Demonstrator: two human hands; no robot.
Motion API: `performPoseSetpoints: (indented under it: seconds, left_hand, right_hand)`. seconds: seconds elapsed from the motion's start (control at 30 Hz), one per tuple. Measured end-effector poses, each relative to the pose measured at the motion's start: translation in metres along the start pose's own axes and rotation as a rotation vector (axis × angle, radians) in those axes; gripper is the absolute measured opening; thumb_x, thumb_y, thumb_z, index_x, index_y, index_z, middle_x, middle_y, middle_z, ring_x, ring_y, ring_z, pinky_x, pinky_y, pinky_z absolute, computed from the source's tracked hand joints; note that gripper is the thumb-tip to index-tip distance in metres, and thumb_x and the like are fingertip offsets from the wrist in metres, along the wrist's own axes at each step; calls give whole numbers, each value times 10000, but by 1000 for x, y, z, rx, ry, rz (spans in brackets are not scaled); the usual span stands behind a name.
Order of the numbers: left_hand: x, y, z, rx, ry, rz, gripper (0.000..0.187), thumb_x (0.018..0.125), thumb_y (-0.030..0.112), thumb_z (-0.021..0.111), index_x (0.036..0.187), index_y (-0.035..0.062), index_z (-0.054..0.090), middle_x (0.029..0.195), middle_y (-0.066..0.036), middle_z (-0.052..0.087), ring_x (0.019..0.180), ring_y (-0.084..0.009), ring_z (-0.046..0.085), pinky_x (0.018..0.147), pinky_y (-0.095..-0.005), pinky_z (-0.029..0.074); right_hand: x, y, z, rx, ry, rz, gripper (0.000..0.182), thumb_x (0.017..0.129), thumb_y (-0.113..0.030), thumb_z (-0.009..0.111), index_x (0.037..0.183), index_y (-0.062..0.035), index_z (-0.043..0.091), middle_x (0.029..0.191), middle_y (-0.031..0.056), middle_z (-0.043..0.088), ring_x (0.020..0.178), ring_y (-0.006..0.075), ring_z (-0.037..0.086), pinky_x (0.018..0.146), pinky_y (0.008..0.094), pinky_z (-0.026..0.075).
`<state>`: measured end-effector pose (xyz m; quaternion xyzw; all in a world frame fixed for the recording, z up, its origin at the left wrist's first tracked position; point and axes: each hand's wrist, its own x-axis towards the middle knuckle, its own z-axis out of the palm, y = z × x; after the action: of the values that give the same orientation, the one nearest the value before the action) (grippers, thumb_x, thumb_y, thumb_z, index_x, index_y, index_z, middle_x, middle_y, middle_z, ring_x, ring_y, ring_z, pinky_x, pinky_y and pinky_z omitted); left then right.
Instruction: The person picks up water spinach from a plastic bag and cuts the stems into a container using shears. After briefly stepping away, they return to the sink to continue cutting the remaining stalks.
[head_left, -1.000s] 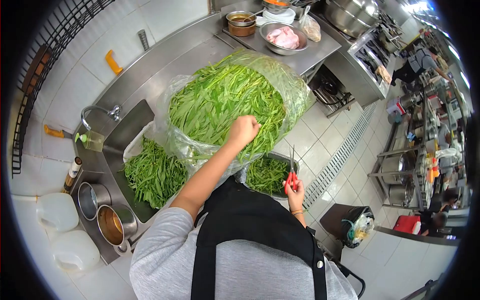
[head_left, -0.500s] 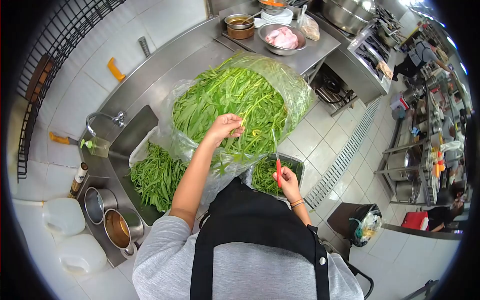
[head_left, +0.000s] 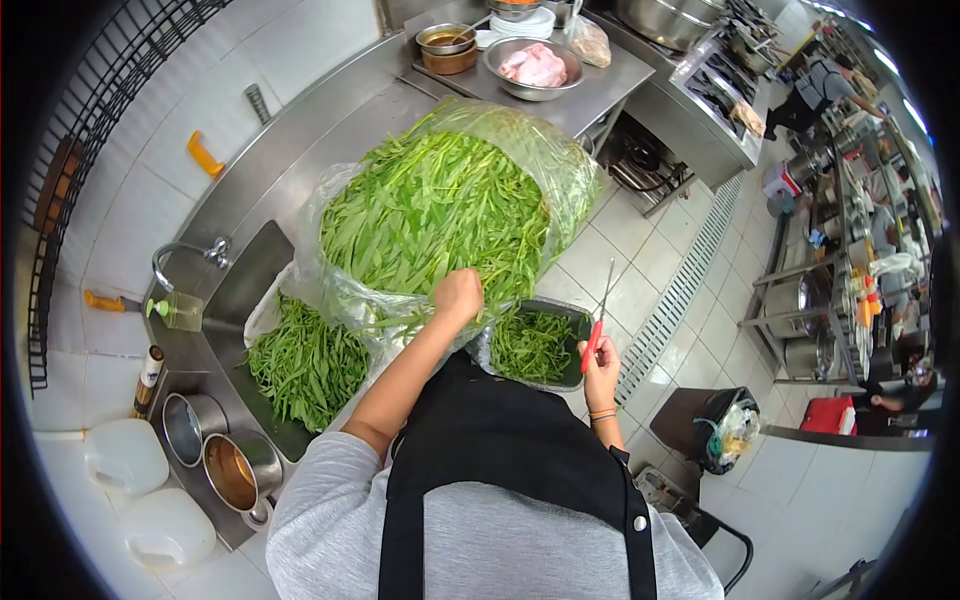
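Leafy green stems (head_left: 430, 200) fill a large clear plastic bag (head_left: 562, 165) in front of me. My left hand (head_left: 459, 294) is closed at the bag's near edge, against the greens; what its fingers hold is hidden. To the right, my right hand (head_left: 600, 366) grips red-handled scissors (head_left: 593, 345), their blades pointing up and slightly apart. Beside that hand, a dark bin (head_left: 582, 322) contains cut greens (head_left: 530, 345). More long greens (head_left: 308, 362) lie in the sink at the left.
A bowl of raw meat (head_left: 534, 68) stands on the far counter. At left are a faucet (head_left: 215, 252), soap bottle (head_left: 180, 311) and metal pots (head_left: 243, 470). A trash bin (head_left: 705, 425) stands right. A person (head_left: 822, 85) is in the far right background.
My left hand has moved down and its fingers are now turned out of sight. My right hand has shifted right with the scissors, away from the bag. The whole view has shifted slightly.
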<state>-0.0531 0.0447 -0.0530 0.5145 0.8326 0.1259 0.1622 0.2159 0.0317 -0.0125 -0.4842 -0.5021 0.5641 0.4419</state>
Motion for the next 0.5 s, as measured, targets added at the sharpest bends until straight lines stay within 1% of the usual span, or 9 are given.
performPoseSetpoints:
  seconds: [0.03,0.07,0.13,0.17,0.2,0.27,0.3,0.4,0.5]
  left_hand:
    - [0,-5,-4,-150,13,6,200,681,266,706,714,85,630,688,-72,643,656,-245,622,577,-359,491]
    - [2,-10,-7,-148,7,14,200,681,266,706,714,85,630,688,-72,643,656,-245,622,577,-359,491]
    - [0,-10,-30,-464,-43,-9,229,664,269,723,689,66,621,695,-95,644,650,-259,623,604,-341,496]
    - [0,-10,-34,-427,-35,-2,239,649,257,748,702,63,620,673,-49,641,634,-175,618,579,-313,482]
    - [-2,-10,-33,-425,-30,-9,239,649,257,748,702,63,620,673,-49,641,634,-175,618,579,-313,482]
    - [-4,-8,-28,-252,-77,2,260,644,275,757,705,63,620,702,-56,647,648,-196,622,594,-317,486]
    - [-8,-9,-22,-208,-25,88,223,630,234,741,715,65,623,722,-74,648,659,-220,624,608,-328,492]
    - [-4,-17,-18,-104,-80,64,178,618,185,723,736,87,633,802,-101,641,742,-268,619,651,-368,497]
    - [-10,-33,-48,-241,-13,33,156,614,154,684,745,84,633,758,-107,637,725,-263,619,642,-368,495]
  right_hand:
    - [-3,1,-1,-23,-6,-22,248,806,-87,659,755,-112,417,652,-80,432,553,-4,403,470,161,326]
    - [-5,0,-1,-22,4,-20,248,806,-87,659,755,-112,417,652,-80,432,553,-4,403,470,161,326]
    - [-12,-4,2,8,3,26,177,843,-123,613,745,-99,468,652,-86,402,581,1,349,513,166,277]
    - [-12,2,2,-6,6,39,178,842,-129,614,744,-100,468,653,-86,411,586,2,359,516,165,282]
    - [-13,9,3,-3,-2,41,178,842,-129,614,744,-100,468,653,-86,411,586,2,359,516,165,282]
    - [-9,21,6,26,-11,57,258,807,-92,659,741,-113,410,662,-76,417,576,3,384,498,171,335]
    - [-8,18,10,41,-35,68,265,798,-84,666,743,-112,408,669,-73,413,588,5,386,504,175,337]
    - [-4,13,14,-6,-82,58,270,787,-74,673,747,-110,408,669,-72,409,581,6,382,503,174,336]
    - [-2,9,12,-18,-74,32,267,782,-61,672,751,-104,411,668,-70,407,573,9,379,498,174,334]
